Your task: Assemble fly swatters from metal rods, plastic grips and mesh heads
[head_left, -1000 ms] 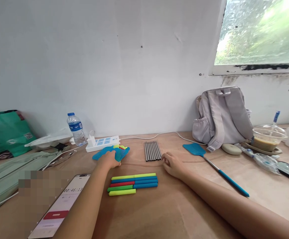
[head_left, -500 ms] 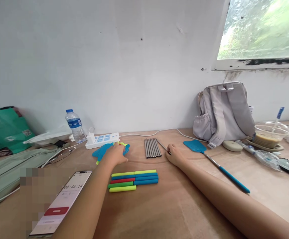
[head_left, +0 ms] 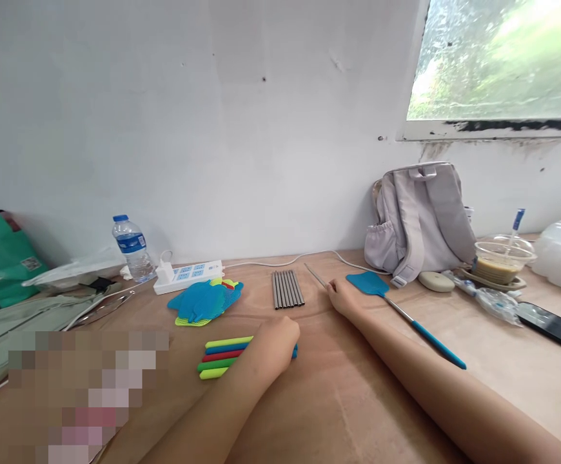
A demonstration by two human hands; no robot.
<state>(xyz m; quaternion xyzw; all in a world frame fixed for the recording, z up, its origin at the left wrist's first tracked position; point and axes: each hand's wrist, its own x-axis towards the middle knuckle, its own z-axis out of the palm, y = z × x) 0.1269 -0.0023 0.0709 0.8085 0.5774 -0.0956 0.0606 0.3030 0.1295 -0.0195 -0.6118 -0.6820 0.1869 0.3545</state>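
Gripping metal rod [head_left: 315, 275] w/ R hand [head_left: 342, 298]; L hand [head_left: 276, 345] over colored handles [head_left: 220, 356] (can't tell grip).

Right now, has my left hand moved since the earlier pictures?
Yes: against the power strip, your left hand moved rightward and nearer you, over the coloured handles.
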